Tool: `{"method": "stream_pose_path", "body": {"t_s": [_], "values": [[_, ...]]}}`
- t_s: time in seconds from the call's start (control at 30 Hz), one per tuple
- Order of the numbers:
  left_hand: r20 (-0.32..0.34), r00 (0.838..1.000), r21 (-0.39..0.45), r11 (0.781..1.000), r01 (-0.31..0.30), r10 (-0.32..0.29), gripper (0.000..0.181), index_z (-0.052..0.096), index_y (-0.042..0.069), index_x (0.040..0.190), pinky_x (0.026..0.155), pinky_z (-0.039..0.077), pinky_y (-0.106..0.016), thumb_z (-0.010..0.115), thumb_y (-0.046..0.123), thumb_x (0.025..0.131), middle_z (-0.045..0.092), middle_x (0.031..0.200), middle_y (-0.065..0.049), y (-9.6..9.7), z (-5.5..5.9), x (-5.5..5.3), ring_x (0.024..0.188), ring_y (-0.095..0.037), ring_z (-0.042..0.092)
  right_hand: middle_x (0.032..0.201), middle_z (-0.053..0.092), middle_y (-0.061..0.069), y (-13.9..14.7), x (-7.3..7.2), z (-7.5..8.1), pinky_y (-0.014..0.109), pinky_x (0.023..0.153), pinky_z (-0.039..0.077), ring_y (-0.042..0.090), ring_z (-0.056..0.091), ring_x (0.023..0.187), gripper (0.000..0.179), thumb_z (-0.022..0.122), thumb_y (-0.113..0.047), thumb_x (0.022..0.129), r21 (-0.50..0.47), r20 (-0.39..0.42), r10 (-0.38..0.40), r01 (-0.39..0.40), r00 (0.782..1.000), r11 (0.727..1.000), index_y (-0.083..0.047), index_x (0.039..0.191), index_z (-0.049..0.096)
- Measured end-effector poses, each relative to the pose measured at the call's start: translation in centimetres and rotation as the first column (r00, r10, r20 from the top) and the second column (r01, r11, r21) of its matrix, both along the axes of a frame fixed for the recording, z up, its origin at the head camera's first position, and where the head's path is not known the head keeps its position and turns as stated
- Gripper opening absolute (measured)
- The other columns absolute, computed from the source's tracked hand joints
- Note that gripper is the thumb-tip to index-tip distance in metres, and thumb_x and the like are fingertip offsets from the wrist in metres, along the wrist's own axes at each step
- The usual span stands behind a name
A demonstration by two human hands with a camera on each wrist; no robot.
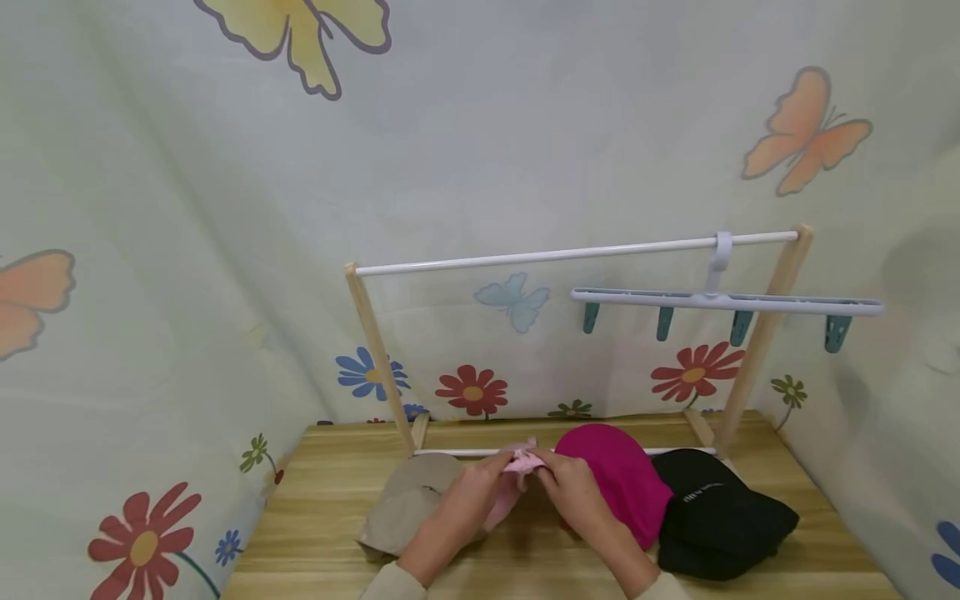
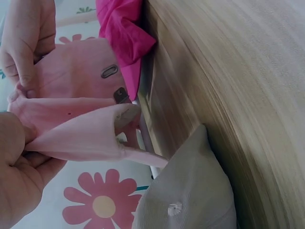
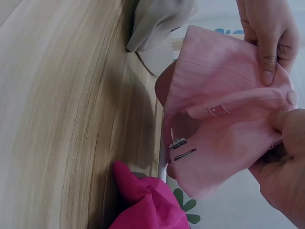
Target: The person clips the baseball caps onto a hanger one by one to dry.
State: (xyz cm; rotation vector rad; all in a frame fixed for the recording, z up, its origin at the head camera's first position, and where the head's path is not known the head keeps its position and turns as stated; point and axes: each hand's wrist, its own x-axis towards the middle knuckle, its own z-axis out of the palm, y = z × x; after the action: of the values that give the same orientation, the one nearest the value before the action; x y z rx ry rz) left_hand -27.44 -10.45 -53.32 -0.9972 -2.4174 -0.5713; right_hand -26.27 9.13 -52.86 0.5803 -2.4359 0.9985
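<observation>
Both hands pinch the crown of a light pink baseball cap [image 3: 214,71], which hangs from their fingers above the table. In the head view, the left hand [image 1: 470,495] and right hand [image 1: 573,493] meet close together over it. The right wrist view shows a small patch on the pink cloth, with the back opening and metal strap buckle [image 3: 177,143] lower down. My left hand [image 2: 19,171] grips one fold and my right hand [image 2: 29,43] another, thumbs on the near side. A beige cap [image 1: 408,500] lies left of the hands, a magenta cap [image 1: 618,475] to the right.
Beside the magenta cap lies a black cap [image 1: 716,517] with lettering. Behind stands a rack with a white top rail [image 1: 525,258] and wooden posts. A pale hanger [image 1: 645,297] with several teal clips hangs at its right. The wood-grain table [image 1: 300,517] meets a flowered curtain.
</observation>
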Motion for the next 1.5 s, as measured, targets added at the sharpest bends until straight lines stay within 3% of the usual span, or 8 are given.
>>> {"method": "stream_pose_path", "body": {"t_s": [0.13, 0.23, 0.37, 0.6, 0.93, 1.13, 1.37, 1.5], "values": [[-0.020, 0.999, 0.036, 0.999, 0.041, -0.041, 0.061, 0.048, 0.028, 0.151, 0.062, 0.052, -0.013, 0.072, 0.017, 0.096, 0.076, 0.108, 0.002, 0.5, -0.2, -0.3, 0.072, -0.002, 0.063, 0.066, 0.059, -0.003, 0.7, 0.0, 0.1, 0.018, 0.050, 0.035, 0.000, 0.031, 0.054, 0.024, 0.074, 0.002, 0.089, 0.002, 0.037, 0.004, -0.004, 0.999, 1.000, -0.002, 0.112, 0.076], [0.030, 0.999, -0.001, 1.000, 0.021, -0.020, 0.059, 0.050, 0.030, 0.149, 0.060, 0.051, -0.014, 0.070, 0.014, 0.097, 0.076, 0.101, 0.003, 0.6, -0.2, -0.3, 0.069, -0.003, 0.062, 0.067, 0.059, -0.005, 1.3, 0.0, 0.2, 0.018, 0.051, 0.037, 0.000, 0.035, 0.055, 0.023, 0.074, 0.001, 0.089, 0.020, 0.040, 0.009, -0.009, 0.999, 1.000, -0.003, 0.112, 0.076], [0.104, 0.994, -0.081, 0.997, -0.007, 0.016, 0.050, 0.055, 0.023, 0.146, 0.065, 0.055, -0.018, 0.061, 0.003, 0.101, 0.075, 0.112, 0.000, 0.7, 0.0, -0.2, 0.083, -0.007, 0.069, 0.069, 0.061, -0.005, 1.8, 0.1, 0.2, 0.019, 0.052, 0.040, 0.000, 0.039, 0.054, 0.024, 0.074, -0.002, 0.090, 0.012, 0.059, 0.009, -0.010, 0.998, 1.000, -0.004, 0.113, 0.076], [0.073, 0.996, -0.135, 0.990, -0.036, 0.046, 0.041, 0.063, 0.008, 0.134, 0.078, 0.060, -0.025, 0.065, -0.004, 0.095, 0.072, 0.121, -0.003, 0.2, 0.9, -0.5, 0.103, -0.014, 0.071, 0.075, 0.068, 0.000, 1.2, -0.5, 0.2, 0.020, 0.057, 0.044, 0.002, 0.044, 0.059, 0.025, 0.076, -0.004, 0.089, -0.021, 0.040, -0.035, 0.036, 0.999, 0.999, -0.005, 0.113, 0.077], [0.022, 0.997, -0.122, 0.990, -0.076, 0.079, 0.042, 0.067, 0.006, 0.125, 0.073, 0.060, -0.026, 0.067, -0.012, 0.087, 0.075, 0.107, -0.005, 0.1, 1.1, -0.9, 0.092, -0.017, 0.073, 0.075, 0.071, 0.002, 0.6, -0.8, 0.7, 0.022, 0.056, 0.046, 0.003, 0.047, 0.060, 0.018, 0.077, -0.002, 0.087, -0.048, -0.031, -0.059, 0.057, 0.998, 0.997, -0.005, 0.105, 0.078], [0.051, 0.993, -0.112, 0.988, -0.104, 0.111, 0.038, 0.068, 0.009, 0.124, 0.073, 0.060, -0.027, 0.066, -0.011, 0.091, 0.075, 0.108, -0.004, 0.5, 1.2, -1.3, 0.094, -0.017, 0.072, 0.080, 0.074, 0.006, 0.8, -1.3, 0.4, 0.025, 0.058, 0.050, 0.003, 0.050, 0.061, 0.019, 0.076, -0.001, 0.088, -0.035, -0.058, -0.070, 0.068, 0.996, 0.997, -0.006, 0.106, 0.078], [0.059, 0.988, -0.079, 0.987, -0.137, 0.142, 0.031, 0.069, 0.013, 0.120, 0.075, 0.061, -0.030, 0.066, -0.004, 0.095, 0.075, 0.106, 0.000, 0.3, 1.1, -1.2, 0.092, -0.016, 0.072, 0.072, 0.069, 0.004, 0.9, -2.0, 0.1, 0.019, 0.051, 0.040, 0.000, 0.036, 0.056, 0.020, 0.073, 0.002, 0.088, 0.008, -0.076, -0.028, 0.029, 0.997, 1.000, -0.005, 0.105, 0.078], [0.030, 0.993, -0.057, 0.992, -0.111, 0.112, 0.034, 0.069, 0.011, 0.123, 0.076, 0.061, -0.028, 0.064, -0.007, 0.094, 0.075, 0.110, -0.002, 0.5, 1.2, -1.5, 0.095, -0.016, 0.072, 0.077, 0.073, 0.005, 1.2, -2.0, 0.4, 0.025, 0.054, 0.049, 0.006, 0.052, 0.058, 0.021, 0.074, 0.002, 0.087, -0.006, -0.108, -0.049, 0.048, 0.993, 0.999, -0.007, 0.105, 0.078]]}}
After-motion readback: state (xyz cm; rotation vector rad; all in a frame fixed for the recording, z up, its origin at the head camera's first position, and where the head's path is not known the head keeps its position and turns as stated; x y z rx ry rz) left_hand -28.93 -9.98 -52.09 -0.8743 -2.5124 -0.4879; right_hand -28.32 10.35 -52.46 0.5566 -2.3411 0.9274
